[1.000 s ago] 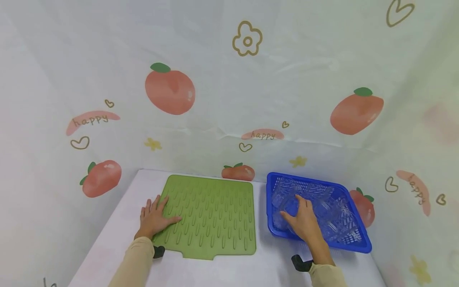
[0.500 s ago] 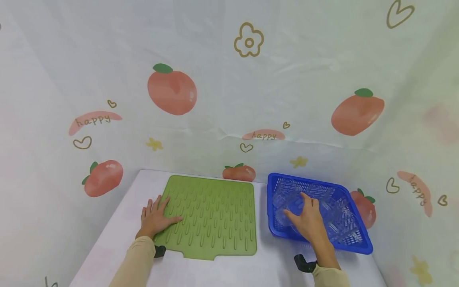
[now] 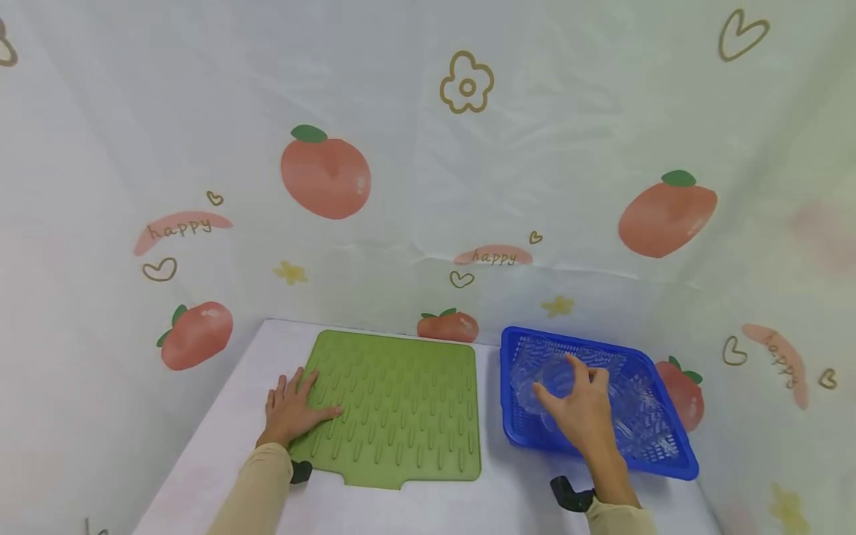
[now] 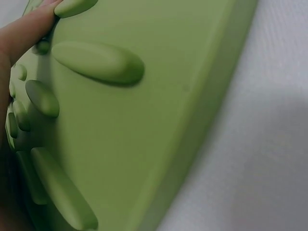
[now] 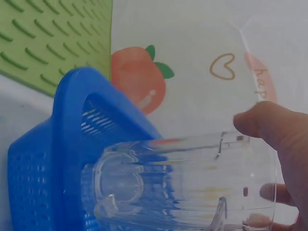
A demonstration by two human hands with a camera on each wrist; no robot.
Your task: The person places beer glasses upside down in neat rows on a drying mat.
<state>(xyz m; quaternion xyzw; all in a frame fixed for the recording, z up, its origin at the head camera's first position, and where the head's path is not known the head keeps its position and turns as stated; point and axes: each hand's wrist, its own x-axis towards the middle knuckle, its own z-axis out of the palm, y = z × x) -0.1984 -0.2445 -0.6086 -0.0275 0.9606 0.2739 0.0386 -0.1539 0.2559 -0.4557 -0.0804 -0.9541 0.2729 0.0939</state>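
Grip, head view: the right hand [image 3: 583, 414] is clamping a clear, see-through plastic-looking cup [image 3: 556, 379] between thumb and fingers, and the cup is sitting over the left part of a blue, rectangular, perforated plastic basket [image 3: 506, 416]. Further clear vessels [image 3: 645, 420] are lying in the basket (individual outlines are blurring together). The left hand [image 3: 292, 412], fingers spread apart, is resting on the left edge of a flat green mat [image 3: 401, 409] with rows of raised oblong ridges and a tab on its near side. Mat and basket are lying side by side, a gap between them, on a white-covered table [image 3: 374, 513]. A pale curtain [image 3: 401, 89], printed with red fruit, is hanging behind.

Left wrist view: the mat's smooth border and rounded ridges are filling most of the frame; a digit is touching it at upper left.

Right wrist view: the cup is lying sidelong in the frame, its ringed end pointing towards the basket, thumb and fingers holding the opposite end.
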